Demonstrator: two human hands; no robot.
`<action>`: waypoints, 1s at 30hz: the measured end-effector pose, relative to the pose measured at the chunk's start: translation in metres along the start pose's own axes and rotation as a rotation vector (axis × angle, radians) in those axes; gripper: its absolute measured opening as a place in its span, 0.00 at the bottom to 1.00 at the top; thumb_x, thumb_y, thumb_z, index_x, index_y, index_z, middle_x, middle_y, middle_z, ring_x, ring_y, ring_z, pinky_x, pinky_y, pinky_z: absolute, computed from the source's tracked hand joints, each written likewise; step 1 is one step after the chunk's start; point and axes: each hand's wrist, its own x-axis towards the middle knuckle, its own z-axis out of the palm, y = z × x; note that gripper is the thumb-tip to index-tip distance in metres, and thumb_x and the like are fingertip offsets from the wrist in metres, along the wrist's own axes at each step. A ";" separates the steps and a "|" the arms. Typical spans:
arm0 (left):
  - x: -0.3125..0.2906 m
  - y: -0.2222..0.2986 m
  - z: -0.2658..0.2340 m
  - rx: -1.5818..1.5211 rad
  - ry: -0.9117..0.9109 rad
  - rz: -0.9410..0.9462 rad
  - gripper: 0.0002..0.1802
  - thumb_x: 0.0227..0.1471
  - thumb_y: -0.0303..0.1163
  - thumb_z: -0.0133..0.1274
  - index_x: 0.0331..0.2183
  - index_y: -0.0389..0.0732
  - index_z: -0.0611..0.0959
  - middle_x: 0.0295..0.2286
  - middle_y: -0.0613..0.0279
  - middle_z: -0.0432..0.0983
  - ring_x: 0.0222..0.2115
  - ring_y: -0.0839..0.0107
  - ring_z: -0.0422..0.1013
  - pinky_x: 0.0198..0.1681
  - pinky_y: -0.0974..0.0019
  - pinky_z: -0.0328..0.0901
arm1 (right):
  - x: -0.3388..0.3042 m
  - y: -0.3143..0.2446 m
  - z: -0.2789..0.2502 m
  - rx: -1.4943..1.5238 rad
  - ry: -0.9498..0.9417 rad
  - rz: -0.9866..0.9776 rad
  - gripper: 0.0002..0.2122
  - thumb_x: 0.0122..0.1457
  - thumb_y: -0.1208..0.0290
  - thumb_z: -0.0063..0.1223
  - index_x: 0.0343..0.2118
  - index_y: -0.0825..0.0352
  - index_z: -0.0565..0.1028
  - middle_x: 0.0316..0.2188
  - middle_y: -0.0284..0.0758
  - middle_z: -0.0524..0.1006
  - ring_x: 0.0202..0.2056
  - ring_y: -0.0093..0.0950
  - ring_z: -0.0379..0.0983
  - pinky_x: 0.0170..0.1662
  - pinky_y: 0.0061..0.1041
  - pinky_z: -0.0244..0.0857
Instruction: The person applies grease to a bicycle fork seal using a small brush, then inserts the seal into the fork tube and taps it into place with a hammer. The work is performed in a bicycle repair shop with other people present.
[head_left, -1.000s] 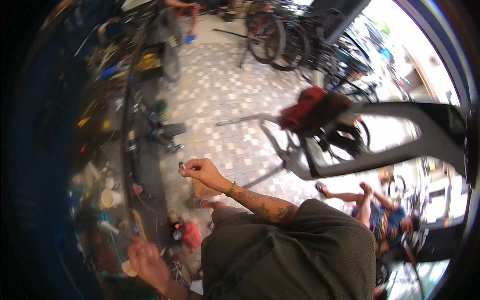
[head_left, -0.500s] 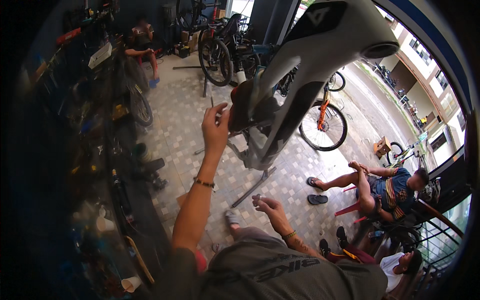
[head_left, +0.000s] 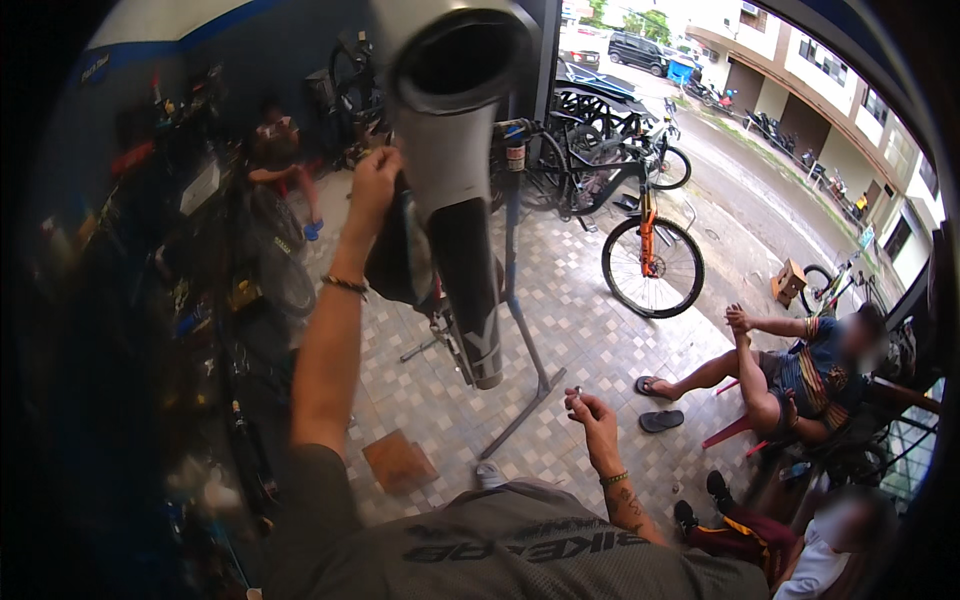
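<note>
A grey and black bicycle frame (head_left: 455,170) hangs before me, the open round end of its tube facing up toward me. My left hand (head_left: 375,185) is raised at the frame's left side. Its fingers are closed, and the fingertips meet the frame's edge in view; what they pinch, if anything, is hidden. Lower and to the right, my right hand (head_left: 595,425) is away from the frame. Thumb and fingers there pinch a small silvery part (head_left: 578,391), too small to name more exactly.
A grey stand leg (head_left: 525,415) rests on the tiled floor beneath the frame. A brown flat piece (head_left: 400,462) lies left of it. A bicycle with an orange fork (head_left: 650,245) stands ahead right. Two people sit at right; another sits far left beside a cluttered dark bench.
The view has swung, and the frame now shows its open tube end toward me. My left hand is higher and farther left in view; the right hand, still pinching, appears farther right.
</note>
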 end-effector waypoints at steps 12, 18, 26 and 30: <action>0.089 0.081 -0.158 -0.929 0.142 -0.134 0.20 0.70 0.35 0.46 0.57 0.34 0.78 0.54 0.55 0.77 0.54 0.62 0.72 0.63 0.58 0.63 | 0.013 -0.024 0.019 0.074 -0.112 -0.212 0.07 0.66 0.74 0.60 0.43 0.71 0.80 0.51 0.36 0.81 0.50 0.23 0.76 0.53 0.24 0.70; -0.105 0.072 -0.241 -1.049 0.010 0.052 0.29 0.70 0.40 0.41 0.64 0.34 0.70 0.64 0.46 0.65 0.66 0.51 0.60 0.71 0.41 0.51 | -0.021 -0.053 0.090 0.092 -0.365 -0.253 0.09 0.66 0.73 0.61 0.44 0.72 0.80 0.47 0.36 0.81 0.48 0.21 0.76 0.51 0.23 0.71; -0.294 0.102 -0.228 0.230 0.396 -0.118 0.11 0.66 0.30 0.55 0.47 0.35 0.83 0.42 0.62 0.80 0.45 0.75 0.74 0.52 0.69 0.67 | -0.062 -0.098 0.226 0.074 -0.664 -0.311 0.05 0.65 0.76 0.60 0.38 0.73 0.80 0.46 0.35 0.79 0.48 0.22 0.75 0.50 0.21 0.68; -0.345 0.140 -0.233 -0.061 0.250 -0.242 0.10 0.64 0.25 0.53 0.46 0.34 0.83 0.41 0.62 0.81 0.44 0.76 0.75 0.51 0.71 0.67 | -0.094 -0.113 0.276 0.180 -0.908 -0.211 0.07 0.69 0.75 0.54 0.40 0.75 0.79 0.45 0.36 0.77 0.47 0.25 0.77 0.53 0.27 0.73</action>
